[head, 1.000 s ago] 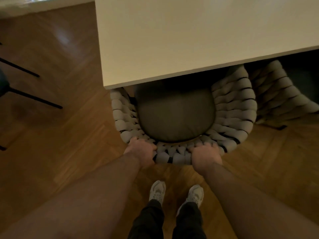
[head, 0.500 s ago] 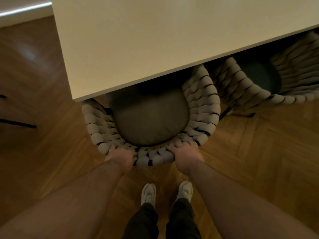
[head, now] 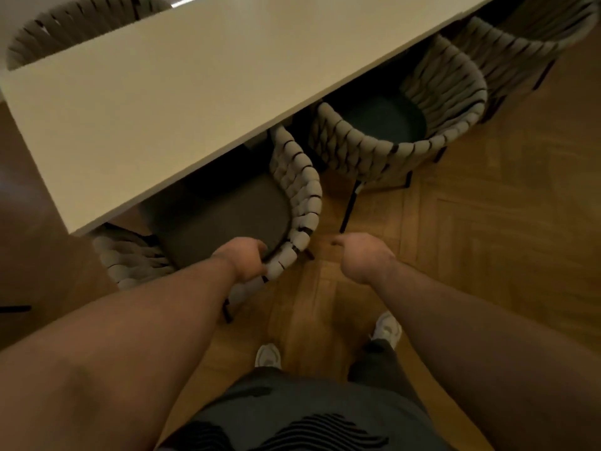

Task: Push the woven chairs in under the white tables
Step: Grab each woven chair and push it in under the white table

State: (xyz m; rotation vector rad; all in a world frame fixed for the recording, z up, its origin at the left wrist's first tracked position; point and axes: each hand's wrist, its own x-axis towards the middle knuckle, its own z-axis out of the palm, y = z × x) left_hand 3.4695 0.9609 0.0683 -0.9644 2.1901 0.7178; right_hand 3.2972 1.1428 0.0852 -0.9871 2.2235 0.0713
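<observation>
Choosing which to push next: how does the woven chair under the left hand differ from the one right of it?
The near woven chair has a brownish seat cushion; the next woven chair has a dark green one. The left hand grips the near chair's back rim; no hand touches the next chair, and the right hand holds nothing. Both have pale woven backs, black legs and fronts under the white table.

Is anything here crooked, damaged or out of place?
Nothing looks damaged or spilled. The near woven chair and the next chair both stand partly under the white table, their seats and backs showing beyond its edge. Only the left hand grips the near chair's back; the right hand holds nothing.
</observation>
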